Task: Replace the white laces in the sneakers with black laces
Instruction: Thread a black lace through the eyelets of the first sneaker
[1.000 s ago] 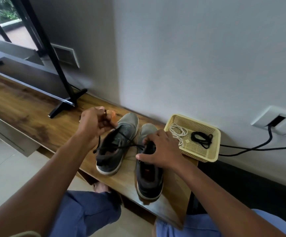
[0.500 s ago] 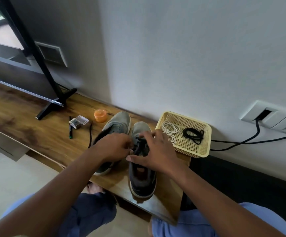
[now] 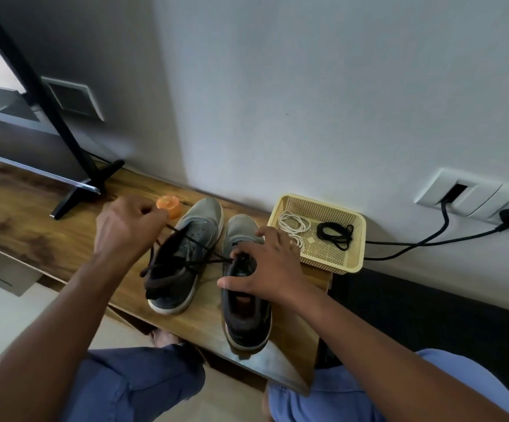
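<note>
While our left hand (image 3: 125, 226) is clenched round a black lace (image 3: 198, 248) and lifted above the left sneaker (image 3: 183, 257), the lace runs taut across to the right sneaker (image 3: 244, 300). Our right hand (image 3: 265, 266) rests on that shoe's tongue, fingers spread and bent; it covers the eyelets, so we cannot tell whether it pinches the lace. Both shoes stand on the wooden shelf (image 3: 34, 226). Just beside them, the yellow basket (image 3: 347, 263) holds coiled white laces (image 3: 293, 223) and another black lace (image 3: 335, 234). Our left hand half hides an orange tub (image 3: 171, 205).
</note>
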### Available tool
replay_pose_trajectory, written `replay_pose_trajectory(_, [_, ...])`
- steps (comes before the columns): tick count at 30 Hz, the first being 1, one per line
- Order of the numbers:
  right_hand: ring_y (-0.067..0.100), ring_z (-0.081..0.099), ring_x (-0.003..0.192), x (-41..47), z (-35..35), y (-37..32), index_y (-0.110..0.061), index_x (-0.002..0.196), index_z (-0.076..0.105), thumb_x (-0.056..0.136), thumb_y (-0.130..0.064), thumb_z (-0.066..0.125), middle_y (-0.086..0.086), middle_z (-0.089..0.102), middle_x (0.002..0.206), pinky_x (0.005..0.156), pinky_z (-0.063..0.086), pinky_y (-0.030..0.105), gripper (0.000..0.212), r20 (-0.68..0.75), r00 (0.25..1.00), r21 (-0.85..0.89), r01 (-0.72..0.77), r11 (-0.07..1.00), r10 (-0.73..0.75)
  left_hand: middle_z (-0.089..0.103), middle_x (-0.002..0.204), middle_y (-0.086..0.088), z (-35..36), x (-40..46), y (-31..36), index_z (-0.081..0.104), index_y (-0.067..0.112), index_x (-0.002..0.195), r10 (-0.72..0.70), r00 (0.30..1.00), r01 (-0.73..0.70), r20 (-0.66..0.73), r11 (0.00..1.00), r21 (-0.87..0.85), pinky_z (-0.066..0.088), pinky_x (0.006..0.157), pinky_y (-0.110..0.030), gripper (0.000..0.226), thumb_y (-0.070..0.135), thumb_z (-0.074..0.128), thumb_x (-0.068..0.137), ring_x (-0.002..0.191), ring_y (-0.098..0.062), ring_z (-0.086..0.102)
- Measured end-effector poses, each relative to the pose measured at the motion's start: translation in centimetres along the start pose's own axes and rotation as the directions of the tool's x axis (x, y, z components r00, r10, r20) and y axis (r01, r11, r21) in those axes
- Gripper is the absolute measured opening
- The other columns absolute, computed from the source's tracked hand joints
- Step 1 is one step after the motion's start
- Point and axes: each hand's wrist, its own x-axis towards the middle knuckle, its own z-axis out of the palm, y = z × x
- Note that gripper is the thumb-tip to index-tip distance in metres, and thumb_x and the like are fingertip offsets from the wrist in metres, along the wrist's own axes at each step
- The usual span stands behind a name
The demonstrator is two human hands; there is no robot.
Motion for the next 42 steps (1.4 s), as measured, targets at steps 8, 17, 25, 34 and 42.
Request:
replay_pose_trajectory(8, [0.023,0.024,0.14,0.3,0.2,0.0,-0.042,0.135,0.049,0.065,-0.09,0.067,-0.003,0.035,0.146,0.111,0.028,0.049,0.087,-0.026,0.999,0.04,-0.024,0.999,0.025,0.068,0.1,0.015,2.8,-1.3,2.4,0.078,0.037,0.103,0.184,0.909,-0.24,0.374,0.965,0.109,0.049,0.076,-0.029,0.026,0.029,0.07,0.079,0.092,-0.01,0.063])
replay_pose_trajectory(17, [0.024,0.029,0.138,0.5,0.5,0.4,-0.039,0.133,0.054,0.065,-0.092,0.064,-0.002,0.04,0.143,0.108,0.033,0.05,0.087,-0.073,0.997,-0.009,0.019,1.0,-0.019,0.054,0.128,0.01,6.2,-2.0,3.1,0.055,0.047,0.133,0.318,0.835,-0.447,0.448,0.867,0.219,0.055,0.087,-0.039,0.06,0.038,0.08,0.079,0.115,-0.015,0.058])
replay_pose_trajectory(25, [0.025,0.031,0.136,0.7,0.7,0.5,-0.043,0.13,0.054,0.065,-0.092,0.062,-0.003,0.041,0.141,0.107,0.035,0.05,0.083,-0.069,0.997,-0.006,0.041,0.999,-0.042,0.058,0.107,0.014,6.7,-1.9,3.0,0.071,0.042,0.105,0.348,0.808,-0.503,0.475,0.827,0.25,0.054,0.075,-0.032,0.023,0.038,0.078,0.084,0.099,-0.011,0.061])
replay_pose_trajectory(34, [0.021,0.026,0.138,0.6,0.3,0.5,-0.049,0.116,0.066,0.067,-0.087,0.068,-0.006,0.039,0.141,0.104,0.027,0.046,0.062,-0.023,0.999,0.05,0.025,0.998,-0.024,0.064,0.077,0.016,5.4,-1.7,3.7,0.073,0.034,0.079,0.232,0.858,-0.376,0.459,0.892,0.251,0.044,0.062,-0.024,0.006,0.029,0.077,0.079,0.077,-0.002,0.06])
replay_pose_trajectory(42, [0.02,0.025,0.137,0.6,0.1,0.5,-0.049,0.115,0.065,0.068,-0.08,0.074,-0.007,0.037,0.138,0.107,0.029,0.045,0.057,0.018,1.0,0.12,-0.007,0.993,0.004,0.072,0.071,0.019,2.5,0.0,1.8,0.078,0.031,0.066,0.183,0.797,-0.238,0.576,0.971,0.02,0.048,0.069,-0.028,0.027,0.006,0.085,0.076,0.07,0.002,0.065])
